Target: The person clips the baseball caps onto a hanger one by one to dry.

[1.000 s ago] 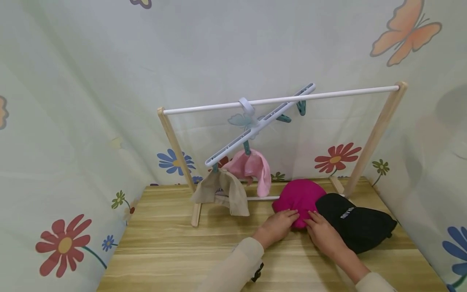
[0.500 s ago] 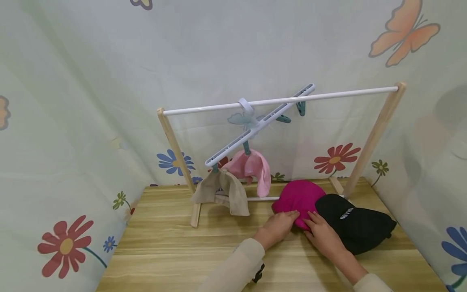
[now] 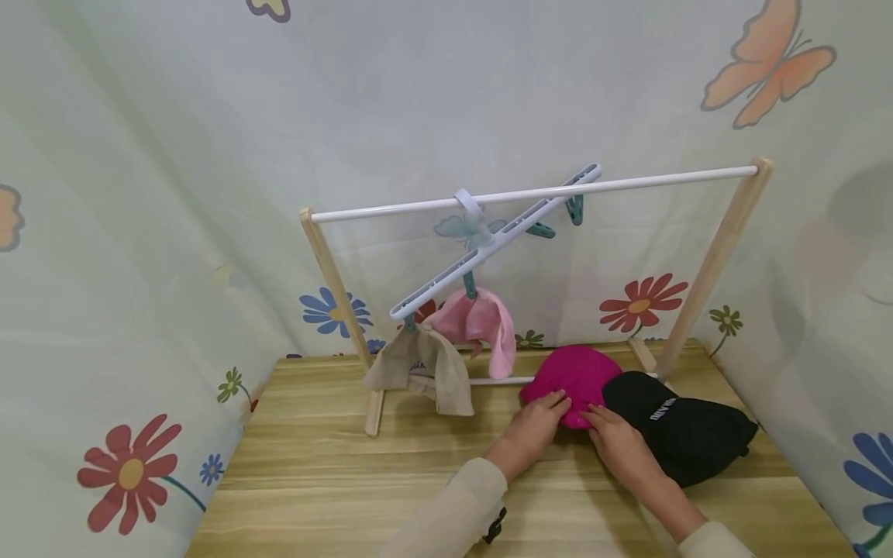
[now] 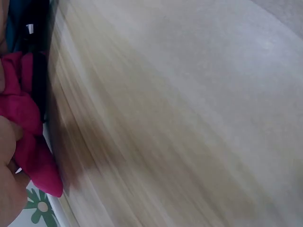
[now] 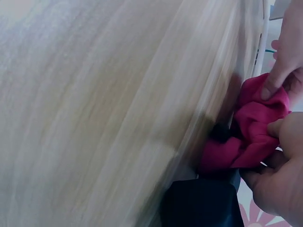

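A magenta cap point(image 3: 575, 380) sits on the wooden table, partly behind a black cap point(image 3: 684, 426) with white lettering. My left hand point(image 3: 530, 430) pinches the magenta cap's near left edge. On its near right edge, my right hand point(image 3: 621, 446) grips the cloth beside the black cap. Seen from the right wrist, the magenta fabric point(image 5: 258, 123) is bunched between both hands, thumbs on top. In the left wrist view a fold of the magenta cap point(image 4: 40, 165) hangs past my left fingers. Several of the fingertips are hidden by the cloth.
A rack with a white rod point(image 3: 391, 208) and wooden legs stands behind. Its pale hanger point(image 3: 488, 248) slants across the rod. Green clips hold a beige cap point(image 3: 449, 372) and a pink cap point(image 3: 491, 322); a further clip point(image 3: 574, 209) hangs at the hanger's far end.
My fingers have shifted slightly on the near edge of the magenta cap, and the edge between them has drawn back a little. Both caps on the table stay in place.
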Demonstrator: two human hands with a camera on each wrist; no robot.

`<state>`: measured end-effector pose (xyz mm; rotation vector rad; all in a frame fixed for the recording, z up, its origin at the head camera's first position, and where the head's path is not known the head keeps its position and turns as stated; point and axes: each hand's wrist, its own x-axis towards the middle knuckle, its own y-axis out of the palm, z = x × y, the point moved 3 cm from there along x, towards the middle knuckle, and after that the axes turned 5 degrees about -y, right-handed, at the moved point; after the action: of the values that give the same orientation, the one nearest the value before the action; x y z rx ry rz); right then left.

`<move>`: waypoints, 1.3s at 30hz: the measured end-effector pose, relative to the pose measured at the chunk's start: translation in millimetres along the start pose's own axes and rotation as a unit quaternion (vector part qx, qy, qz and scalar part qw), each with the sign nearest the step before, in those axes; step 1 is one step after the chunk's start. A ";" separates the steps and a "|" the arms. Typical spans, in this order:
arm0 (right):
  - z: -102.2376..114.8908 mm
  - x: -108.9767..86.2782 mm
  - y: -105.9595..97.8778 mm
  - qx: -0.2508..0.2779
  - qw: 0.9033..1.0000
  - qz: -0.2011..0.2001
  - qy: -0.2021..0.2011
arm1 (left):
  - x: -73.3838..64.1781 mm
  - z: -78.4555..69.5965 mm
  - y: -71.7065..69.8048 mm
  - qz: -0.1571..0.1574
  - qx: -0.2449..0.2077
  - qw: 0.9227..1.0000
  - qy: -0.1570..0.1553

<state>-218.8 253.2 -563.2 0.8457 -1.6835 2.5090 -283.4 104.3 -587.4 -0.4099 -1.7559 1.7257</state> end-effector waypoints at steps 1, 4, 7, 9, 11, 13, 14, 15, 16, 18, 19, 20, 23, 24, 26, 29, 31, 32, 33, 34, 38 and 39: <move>1.0 0.1 -0.2 0.004 1.000 0.000 0.002 | 0.2 0.7 -1.4 -0.001 -0.006 1.000 -0.004; 3.1 1.2 -1.2 0.016 1.000 -0.012 0.003 | 1.6 2.7 -5.8 -0.004 -0.018 1.000 -0.003; 5.0 3.6 -3.2 0.026 0.999 -0.034 0.002 | 3.0 5.4 -9.5 -0.010 -0.027 1.000 -0.003; 5.6 5.4 -4.9 0.031 0.998 -0.046 0.003 | 3.1 7.2 -11.2 -0.013 -0.034 0.999 -0.006; 5.6 7.9 -6.8 0.035 0.998 -0.049 0.008 | 3.5 9.2 -13.4 -0.021 -0.042 0.999 -0.011; 5.7 10.3 -8.8 0.039 0.998 -0.046 0.014 | 3.2 10.7 -16.4 -0.029 -0.052 0.998 -0.015; 5.3 11.3 -9.1 0.042 0.998 -0.041 0.018 | 2.9 11.3 -18.2 -0.033 -0.054 0.998 -0.016; 5.6 12.4 -9.8 0.043 0.998 -0.037 0.021 | 2.6 11.8 -20.0 -0.039 -0.057 0.997 -0.018; 5.6 13.2 -10.3 0.046 0.998 -0.034 0.023 | 2.2 12.4 -21.4 -0.043 -0.059 0.997 -0.021; 6.6 14.8 -11.7 0.048 0.998 -0.031 0.026 | 1.1 13.8 -24.5 -0.054 -0.063 0.996 -0.024; 7.3 15.5 -12.7 0.046 0.998 -0.034 0.025 | 0.6 14.8 -25.7 -0.062 -0.063 0.996 -0.024; 7.9 16.2 -13.7 0.045 0.998 -0.038 0.025 | 0.2 15.8 -26.8 -0.070 -0.064 0.995 -0.024; 10.1 18.3 -17.4 0.040 0.998 -0.052 0.023 | -1.6 19.6 -30.9 -0.086 -0.074 0.993 -0.024; 10.8 19.0 -18.7 0.040 0.997 -0.057 0.022 | -2.2 20.9 -32.3 -0.090 -0.077 0.993 -0.023; 11.2 19.3 -20.8 0.042 0.997 -0.058 0.023 | -3.1 22.6 -33.7 -0.090 -0.086 0.992 -0.021; 11.2 19.6 -23.4 0.047 0.997 -0.061 0.023 | -4.3 24.4 -35.6 -0.093 -0.097 0.991 -0.017; 10.6 19.7 -24.3 0.046 0.997 -0.066 0.020 | -4.4 25.1 -37.0 -0.098 -0.101 0.990 -0.016; 10.3 19.9 -24.5 0.046 0.996 -0.068 0.019 | -4.4 25.5 -37.8 -0.102 -0.102 0.989 -0.015; 9.9 20.2 -24.5 0.046 0.996 -0.069 0.018 | -4.3 25.8 -38.8 -0.106 -0.103 0.989 -0.015; 9.5 20.6 -24.4 0.046 0.996 -0.069 0.017 | -4.2 26.1 -39.7 -0.110 -0.104 0.988 -0.015; 9.4 21.5 -25.6 0.050 0.997 -0.062 0.019 | -4.1 27.5 -41.4 -0.126 -0.108 0.986 -0.014; 9.6 21.7 -26.4 0.050 0.997 -0.061 0.019 | -3.9 27.7 -41.9 -0.130 -0.111 0.985 -0.013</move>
<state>-225.5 249.9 -528.5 0.8723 -1.4569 2.5285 -289.1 76.5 -545.8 -0.2385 -1.9338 1.3660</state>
